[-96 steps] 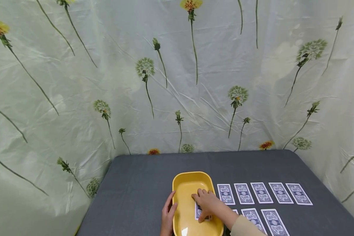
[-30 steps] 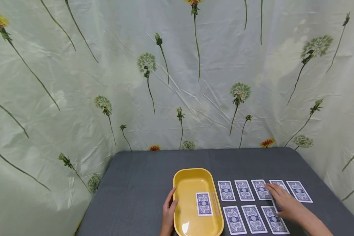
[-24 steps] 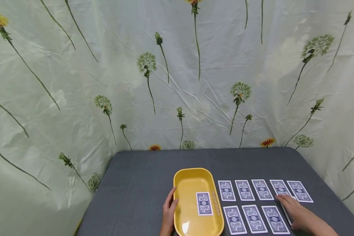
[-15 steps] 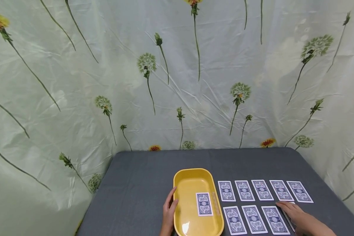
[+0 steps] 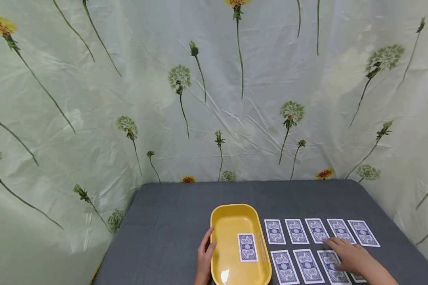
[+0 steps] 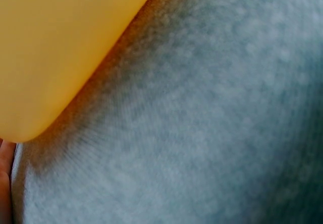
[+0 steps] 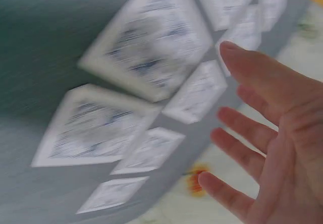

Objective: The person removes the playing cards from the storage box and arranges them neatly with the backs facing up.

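My left hand (image 5: 204, 257) lies against the left side of a yellow tray (image 5: 222, 273), its thumb and a fingertip at the rim. Inside the tray a playing card (image 5: 247, 247) lies with its blue-patterned back up. Hovering over the right end of the near row of cards, my right hand (image 5: 351, 255) has spread, relaxed fingers with nothing between them, as the right wrist view shows. It partly covers a near-row card (image 5: 331, 265) and mostly hides the rightmost near-row card (image 5: 359, 278).
A far row of several face-down cards (image 5: 296, 231) runs along the right half of the dark grey table (image 5: 171, 221). More near-row cards (image 5: 284, 266) lie just right of the tray. A floral curtain (image 5: 146, 99) hangs behind the table.
My right hand took a card from the tray, set it at the right end of the near row, let go and shifted slightly left. My left hand has stayed at the tray.
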The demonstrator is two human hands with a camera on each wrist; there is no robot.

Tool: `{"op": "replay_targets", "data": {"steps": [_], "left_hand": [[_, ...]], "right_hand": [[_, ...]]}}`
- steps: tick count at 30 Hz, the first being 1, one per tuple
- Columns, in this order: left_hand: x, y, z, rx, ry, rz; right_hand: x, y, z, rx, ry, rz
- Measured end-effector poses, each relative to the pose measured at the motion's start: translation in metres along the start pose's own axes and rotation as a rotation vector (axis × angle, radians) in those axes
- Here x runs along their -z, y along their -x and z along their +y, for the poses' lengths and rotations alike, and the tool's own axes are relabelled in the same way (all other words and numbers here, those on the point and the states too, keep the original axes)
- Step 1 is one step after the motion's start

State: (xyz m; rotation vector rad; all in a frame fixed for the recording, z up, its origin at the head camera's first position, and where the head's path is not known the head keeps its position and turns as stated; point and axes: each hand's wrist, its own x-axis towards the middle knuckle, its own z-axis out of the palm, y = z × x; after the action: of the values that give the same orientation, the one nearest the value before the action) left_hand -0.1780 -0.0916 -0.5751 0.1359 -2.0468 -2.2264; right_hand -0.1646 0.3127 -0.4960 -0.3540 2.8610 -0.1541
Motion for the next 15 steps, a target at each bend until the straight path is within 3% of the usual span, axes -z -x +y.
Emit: {"op": "replay_targets", "data": {"steps": [3,7,11,15], "left_hand": [[0.0,-0.001,-0.001,-0.011,-0.001,0.005],[0.0,-0.001,-0.002,-0.013,0.011,0.006],[-0.001,-0.001,-0.001,-0.019,0.019,0.002],[-0.001,-0.001,-0.001,-0.01,0.016,0.001]], "right_hand": [[0.02,-0.009,-0.028,0.029,0.043,0.083],[0.035,-0.02,-0.065,0.091,0.07,0.263],[0.038,-0.036,-0.099,0.14,0.06,0.449],[0.03,-0.055,-0.13,0.205,-0.005,0.57]]}}
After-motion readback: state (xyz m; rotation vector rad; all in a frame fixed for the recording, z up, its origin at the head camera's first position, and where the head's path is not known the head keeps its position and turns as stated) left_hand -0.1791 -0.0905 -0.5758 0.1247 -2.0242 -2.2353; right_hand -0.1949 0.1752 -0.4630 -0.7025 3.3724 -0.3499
